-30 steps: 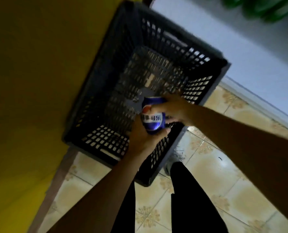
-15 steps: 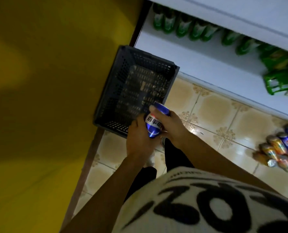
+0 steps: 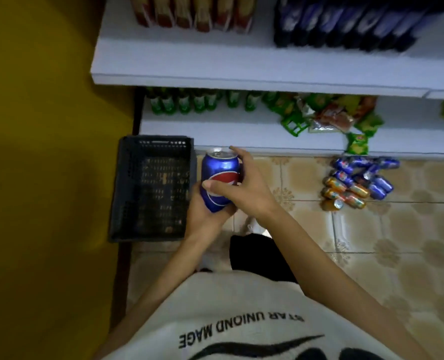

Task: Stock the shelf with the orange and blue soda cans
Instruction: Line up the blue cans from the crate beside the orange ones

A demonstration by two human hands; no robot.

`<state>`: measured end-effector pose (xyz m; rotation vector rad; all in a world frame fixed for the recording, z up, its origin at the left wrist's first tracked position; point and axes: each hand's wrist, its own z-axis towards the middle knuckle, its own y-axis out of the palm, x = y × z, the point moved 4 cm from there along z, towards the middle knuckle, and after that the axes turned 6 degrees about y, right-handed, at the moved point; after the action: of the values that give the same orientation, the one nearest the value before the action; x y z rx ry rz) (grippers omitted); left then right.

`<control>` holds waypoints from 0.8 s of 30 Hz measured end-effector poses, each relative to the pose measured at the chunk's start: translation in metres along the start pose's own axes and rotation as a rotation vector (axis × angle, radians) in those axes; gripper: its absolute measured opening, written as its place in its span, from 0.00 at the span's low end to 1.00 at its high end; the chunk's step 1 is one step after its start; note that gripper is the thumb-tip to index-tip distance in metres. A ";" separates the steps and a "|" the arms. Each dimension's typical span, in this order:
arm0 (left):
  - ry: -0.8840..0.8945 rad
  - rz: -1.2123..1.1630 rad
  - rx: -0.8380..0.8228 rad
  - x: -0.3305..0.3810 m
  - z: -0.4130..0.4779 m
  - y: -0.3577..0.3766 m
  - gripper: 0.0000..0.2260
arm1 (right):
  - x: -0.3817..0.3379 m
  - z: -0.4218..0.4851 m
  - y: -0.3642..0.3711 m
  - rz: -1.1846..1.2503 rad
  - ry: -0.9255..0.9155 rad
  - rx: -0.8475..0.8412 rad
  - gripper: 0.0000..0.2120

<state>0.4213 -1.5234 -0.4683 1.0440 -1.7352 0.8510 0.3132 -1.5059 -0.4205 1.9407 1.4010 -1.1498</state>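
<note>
**Blue can held in both hands before the shelving**

The left hand is gripping the lower part of an upright blue soda can. The right hand is wrapping the can's side, thumb lying across the logo. A dark plastic crate is sitting on the tiled floor just left of the hands, beside the yellow wall. A cluster of blue and orange cans is lying on the floor to the right, near the lower shelf. Green bottles and snack packets are occupying that shelf.
</note>
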 end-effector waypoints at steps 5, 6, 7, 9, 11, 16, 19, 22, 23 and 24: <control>0.146 -0.187 -0.146 0.089 0.007 0.066 0.27 | -0.044 -0.043 -0.073 0.083 -0.232 0.192 0.41; 0.195 -0.200 -0.188 0.106 0.010 0.082 0.26 | -0.054 -0.049 -0.088 0.082 -0.288 0.237 0.39; 0.218 -0.243 -0.222 0.124 0.011 0.098 0.25 | -0.065 -0.053 -0.105 0.082 -0.343 0.276 0.38; 0.259 -0.327 -0.271 0.160 0.014 0.136 0.25 | -0.086 -0.059 -0.144 0.100 -0.447 0.349 0.35; 0.365 -0.296 -0.287 0.196 0.015 0.174 0.28 | -0.108 -0.063 -0.188 0.104 -0.532 0.397 0.32; 0.543 -0.303 -0.321 0.275 0.017 0.263 0.28 | -0.155 -0.070 -0.291 0.031 -0.678 0.417 0.32; 0.655 -0.253 -0.283 0.311 0.019 0.298 0.29 | -0.178 -0.074 -0.337 -0.035 -0.738 0.419 0.32; 0.739 -0.236 -0.261 0.345 0.025 0.322 0.29 | -0.202 -0.074 -0.369 -0.061 -0.804 0.412 0.33; 0.760 -0.234 -0.265 0.355 0.027 0.329 0.30 | -0.211 -0.073 -0.377 -0.056 -0.827 0.417 0.33; 0.778 -0.238 -0.272 0.363 0.030 0.335 0.30 | -0.219 -0.071 -0.385 -0.045 -0.848 0.420 0.33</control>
<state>0.0232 -1.5166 -0.1739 0.5971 -1.0055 0.7099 -0.0465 -1.4272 -0.1640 1.3393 0.7753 -2.0806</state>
